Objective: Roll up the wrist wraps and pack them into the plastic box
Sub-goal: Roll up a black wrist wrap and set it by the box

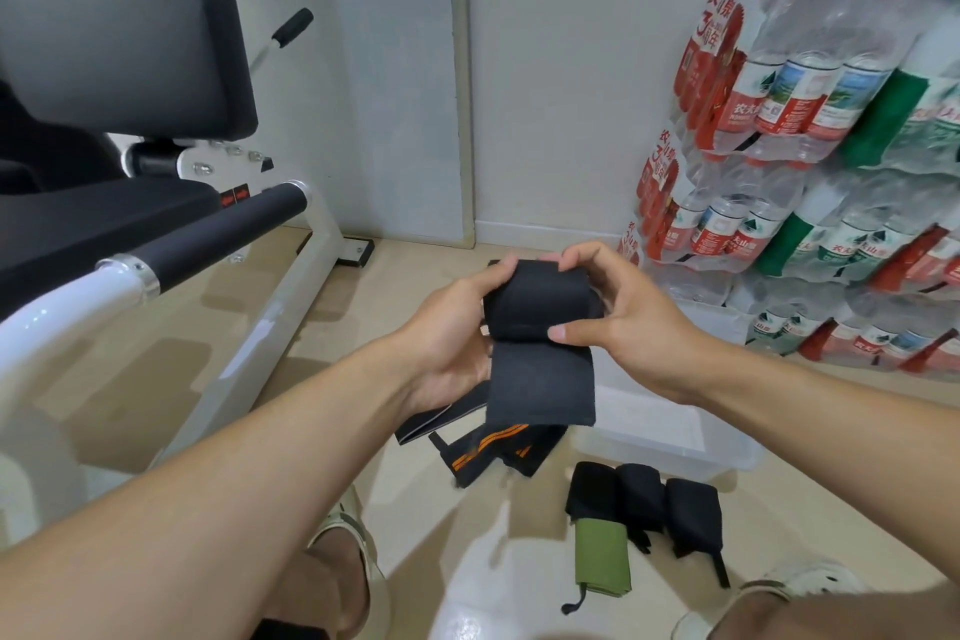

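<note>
Two hands, left [457, 333] and right [618, 312], share one partly rolled black wrist wrap [540, 333]. Three rolled black wraps [641, 499] stand in a row on the floor; one carries a green tail. One orange-striped wrap [488, 447] lies unrolled. One clear plastic box [670, 431]. Several stacked packs of bottled water [810, 88].

Views: one, head-worn, wide-angle; no second view shares the scene.
Position: above the person's own forearms, which enter from the near edge.
Facing: forward and down, toward the floor [426, 270] and the far wall [561, 68].
Nearness: close to the left hand [452, 333] and right hand [618, 307], mid-frame; floor lies farther below.
Left edge: gym machine [130, 203].
Right edge: stacked bottle packs [810, 130].
Distortion: straight lines bow toward the edges.
</note>
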### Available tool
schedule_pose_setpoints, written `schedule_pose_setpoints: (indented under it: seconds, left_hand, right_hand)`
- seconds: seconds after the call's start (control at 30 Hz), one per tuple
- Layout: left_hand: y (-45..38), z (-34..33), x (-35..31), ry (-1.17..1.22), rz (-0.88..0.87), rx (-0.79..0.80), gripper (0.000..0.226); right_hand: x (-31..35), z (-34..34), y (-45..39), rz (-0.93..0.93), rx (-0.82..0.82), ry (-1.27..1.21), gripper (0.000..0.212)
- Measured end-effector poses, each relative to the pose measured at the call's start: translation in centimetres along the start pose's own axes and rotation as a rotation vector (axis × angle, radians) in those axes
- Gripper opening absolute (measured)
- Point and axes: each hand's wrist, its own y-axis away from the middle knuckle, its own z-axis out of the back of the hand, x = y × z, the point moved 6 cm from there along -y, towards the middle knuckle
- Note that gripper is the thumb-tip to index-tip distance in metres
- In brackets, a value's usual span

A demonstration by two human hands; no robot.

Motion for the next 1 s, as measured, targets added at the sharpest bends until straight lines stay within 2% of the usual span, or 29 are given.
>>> schedule_pose_setpoints:
  seconds: [0.13, 0.27, 0.4, 0.5, 0.67, 0.83, 0.97, 1.0]
  left_hand:
    - [0.2, 0.3, -0.3, 0.073, -0.031, -0.063, 0.03]
    - [0.5, 0.2, -0.9, 0.045, -0.107, -0.05, 0.029]
    - [0.4, 0.2, -1.4, -0.031, -0.192, -0.029, 0.032]
    - [0.3, 0.4, -1.6, -0.064, -0.219, -0.035, 0.043]
    - [0.5, 0.5, -1.5, -0.124, -0.223, -0.006, 0.06]
    - [0.7, 0.4, -1.8, -0.132, -0.216, -0.008, 0.066]
    - [0.7, 0.1, -1.1, -0.026, -0.123, -0.032, 0.031]
    - [0.7, 0.0, -0.9, -0.046, -0.096, -0.041, 0.028]
  right_hand:
    - [0.4, -0.1, -0.1, -0.048, -0.03, 0.002, 0.05]
    - [-0.4, -0.2, -0.2, -0.189, -0.049, -0.152, 0.067]
    - [-1.1, -0.5, -0.3, -0.276, -0.07, -0.301, 0.063]
    - [-1.3, -0.8, -0.3, -0.342, -0.034, -0.37, 0.057]
    - [-1.7, -0.8, 0.3, -0.465, 0.006, -0.342, 0.057]
    - [-1.2, -0.3, 0.2, -0.387, -0.051, -0.364, 0.062]
    - [-0.5, 0.3, 0.1, -0.251, -0.14, -0.184, 0.065]
    - [-0.3, 0.3, 0.2, -0.219, -0.149, -0.112, 0.066]
